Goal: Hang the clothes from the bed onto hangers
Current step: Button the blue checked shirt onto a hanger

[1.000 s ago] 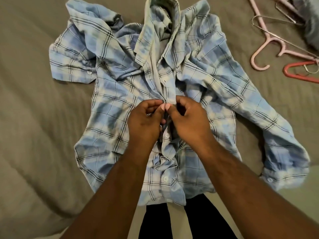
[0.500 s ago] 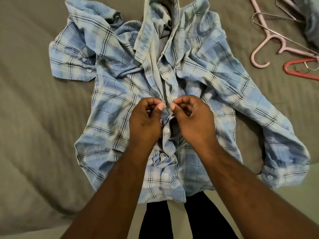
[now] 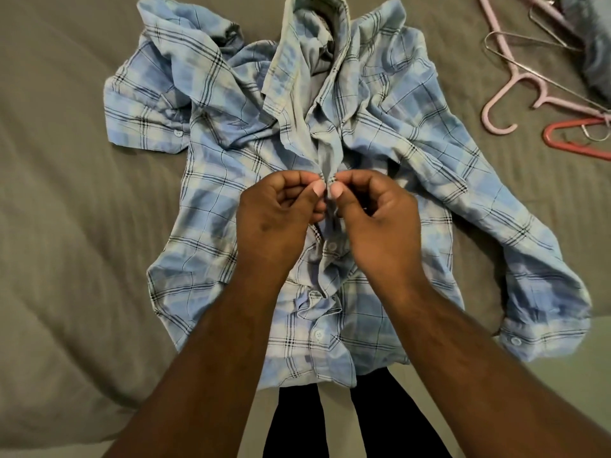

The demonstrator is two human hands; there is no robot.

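A blue plaid button-up shirt (image 3: 211, 180) lies front up on the grey-brown bed cover (image 3: 66, 226), collar at the far end and hem at the near edge. My left hand (image 3: 277, 219) and my right hand (image 3: 377, 223) meet at the middle of the shirt's front. Each pinches one side of the button placket between thumb and fingers, the thumbs almost touching. Buttons below my hands are fastened. Both sleeves are spread out to the sides, the right one reaching the bed's near right edge.
At the far right lie a pink plastic hanger (image 3: 506, 90), a thin wire hanger (image 3: 542, 51) across it and a red hanger (image 3: 575, 140). A dark grey garment (image 3: 595, 44) sits in the top right corner. My dark trousers (image 3: 357, 421) show below the bed edge.
Both hands have shifted slightly up the shirt front along the placket, still pinching it. The shirt and the hangers have kept their places.
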